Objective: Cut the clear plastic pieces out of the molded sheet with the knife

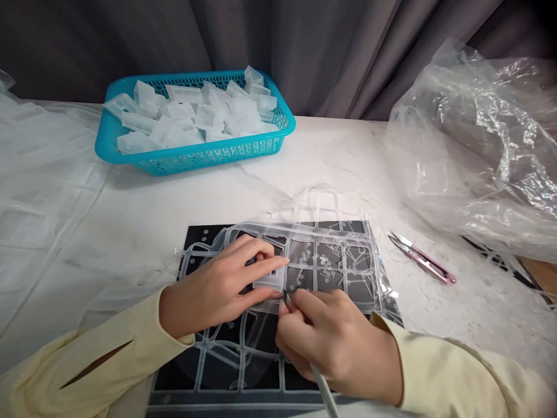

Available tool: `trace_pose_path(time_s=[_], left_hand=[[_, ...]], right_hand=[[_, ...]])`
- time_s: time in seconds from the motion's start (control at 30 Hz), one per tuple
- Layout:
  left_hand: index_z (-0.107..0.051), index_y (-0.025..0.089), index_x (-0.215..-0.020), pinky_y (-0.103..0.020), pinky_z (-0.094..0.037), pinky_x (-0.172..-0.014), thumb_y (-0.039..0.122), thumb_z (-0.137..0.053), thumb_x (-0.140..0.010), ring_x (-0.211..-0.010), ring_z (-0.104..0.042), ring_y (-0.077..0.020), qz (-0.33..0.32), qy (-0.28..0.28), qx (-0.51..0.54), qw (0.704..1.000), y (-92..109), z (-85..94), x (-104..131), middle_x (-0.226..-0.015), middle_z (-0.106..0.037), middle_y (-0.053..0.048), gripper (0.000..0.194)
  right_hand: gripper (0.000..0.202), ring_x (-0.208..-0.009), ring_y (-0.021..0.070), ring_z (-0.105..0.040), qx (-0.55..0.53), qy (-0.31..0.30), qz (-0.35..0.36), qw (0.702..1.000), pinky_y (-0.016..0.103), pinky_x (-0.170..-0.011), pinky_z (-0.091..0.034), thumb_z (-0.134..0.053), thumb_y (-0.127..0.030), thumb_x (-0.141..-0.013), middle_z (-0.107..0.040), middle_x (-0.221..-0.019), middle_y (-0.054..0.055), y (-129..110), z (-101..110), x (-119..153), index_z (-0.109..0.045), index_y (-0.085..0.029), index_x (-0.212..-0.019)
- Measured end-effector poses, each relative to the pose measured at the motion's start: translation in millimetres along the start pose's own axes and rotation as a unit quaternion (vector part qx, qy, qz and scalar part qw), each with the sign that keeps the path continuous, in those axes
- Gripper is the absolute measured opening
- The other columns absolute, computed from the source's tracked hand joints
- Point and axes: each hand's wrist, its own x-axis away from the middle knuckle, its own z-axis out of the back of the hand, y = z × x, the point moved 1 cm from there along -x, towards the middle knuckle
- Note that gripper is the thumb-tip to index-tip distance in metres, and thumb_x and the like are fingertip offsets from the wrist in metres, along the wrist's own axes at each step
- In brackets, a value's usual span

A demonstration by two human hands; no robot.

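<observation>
My left hand (226,284) is closed on a small translucent white plastic piece (268,283), with thumb and fingers along its sides. My right hand (335,342) grips a slim pen-like tool (322,389) with a pale handle. Its dark tip meets the near right corner of the piece; the exact kind of tool cannot be made out. Beneath both hands lie clear plastic grid frames (261,351) on a black mat (174,374). Small clear offcuts (324,261) are scattered over the frames to the right of my left fingertips.
A blue basket (195,155) heaped with translucent plastic pieces (209,113) stands at the back left. Pink-handled thread snips (422,258) lie right of the mat. Crumpled clear plastic (470,139) fills the right side, and more plastic sheeting (35,174) covers the left.
</observation>
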Motion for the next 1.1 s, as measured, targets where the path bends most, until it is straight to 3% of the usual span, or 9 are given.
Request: trace_pose_path(time_s=[0.1,0.2,0.33,0.47,0.67,0.83,1.0,1.1], left_hand=[[-0.049,0.019,-0.121,-0.033,-0.043,-0.082,0.022,-0.047,-0.09,-0.097,-0.048,-0.0198,-0.003,-0.001,-0.004,1.0,-0.5,-0.7,2.5,-0.104,-0.052,-0.009,0.031],[-0.047,0.016,-0.121,-0.035,-0.043,-0.084,0.021,-0.048,-0.089,-0.098,-0.048,-0.0206,-0.022,0.011,-0.005,1.0,-0.1,-1.1,4.4,-0.105,-0.053,-0.011,0.033],[-0.049,0.014,-0.117,-0.036,-0.043,-0.084,0.021,-0.049,-0.088,-0.097,-0.049,-0.0214,-0.021,0.023,-0.013,0.999,1.4,-0.9,3.9,-0.104,-0.053,-0.011,0.03],[-0.05,0.015,-0.117,-0.037,-0.043,-0.083,0.023,-0.049,-0.088,-0.097,-0.049,-0.0211,-0.02,0.019,-0.023,0.999,2.7,-0.1,2.4,-0.104,-0.054,-0.011,0.029],[-0.05,0.016,-0.116,-0.036,-0.044,-0.083,0.024,-0.049,-0.089,-0.097,-0.049,-0.0209,-0.023,0.015,-0.031,0.999,1.8,0.5,1.4,-0.104,-0.055,-0.01,0.029],[-0.049,0.015,-0.115,-0.036,-0.044,-0.081,0.023,-0.048,-0.089,-0.094,-0.05,-0.0208,-0.035,0.022,-0.056,0.998,3.3,0.6,0.4,-0.102,-0.056,-0.01,0.027],[-0.051,0.015,-0.108,-0.036,-0.044,-0.078,0.02,-0.048,-0.089,-0.091,-0.051,-0.0207,-0.045,0.027,-0.063,0.997,5.2,0.4,0.7,-0.099,-0.057,-0.01,0.02],[-0.05,0.015,-0.108,-0.035,-0.044,-0.077,0.02,-0.048,-0.089,-0.091,-0.051,-0.0203,-0.04,0.022,-0.055,0.997,2.8,0.4,2.1,-0.099,-0.056,-0.009,0.02]], right_hand=[[0.026,-0.045,0.0107,-0.028,-0.046,0.009,-0.017,0.999,0.026,-0.038,-0.021,-0.044,-0.007,-0.082,-0.042,-0.052,0.0,2.1,1.0,0.1,-0.052,-0.015,-0.059],[0.027,-0.042,0.0072,-0.026,-0.149,0.036,-0.108,0.982,0.022,-0.038,-0.023,-0.043,-0.011,-0.083,-0.039,-0.051,-0.004,9.9,3.7,-3.8,-0.042,-0.017,-0.057],[0.034,-0.038,0.0042,-0.031,-0.257,0.065,-0.311,0.913,0.019,-0.039,-0.026,-0.046,-0.012,-0.083,-0.035,-0.044,-0.008,23.8,3.4,-9.7,-0.03,-0.019,-0.053],[0.036,-0.037,0.0054,-0.036,-0.295,0.063,-0.391,0.869,0.02,-0.041,-0.029,-0.048,-0.016,-0.081,-0.033,-0.039,-0.009,30.2,-0.9,-12.6,-0.03,-0.019,-0.049],[0.035,-0.038,0.0058,-0.036,-0.312,0.079,-0.387,0.864,0.02,-0.042,-0.029,-0.047,-0.015,-0.079,-0.033,-0.039,-0.008,31.2,-3.7,-11.9,-0.029,-0.019,-0.049],[0.033,-0.04,0.0051,-0.032,-0.28,0.083,-0.343,0.893,0.02,-0.042,-0.025,-0.046,-0.009,-0.075,-0.033,-0.044,-0.008,31.5,-4.0,-11.3,-0.025,-0.019,-0.052],[0.034,-0.042,0.0046,-0.02,-0.253,0.082,-0.267,0.926,0.02,-0.041,-0.02,-0.045,-0.006,-0.074,-0.021,-0.047,-0.008,29.9,0.5,-14.2,-0.02,-0.019,-0.055],[0.035,-0.041,0.0043,-0.02,-0.251,0.083,-0.254,0.931,0.02,-0.04,-0.02,-0.046,-0.007,-0.075,-0.02,-0.048,-0.009,28.4,0.0,-13.4,-0.021,-0.019,-0.054]])
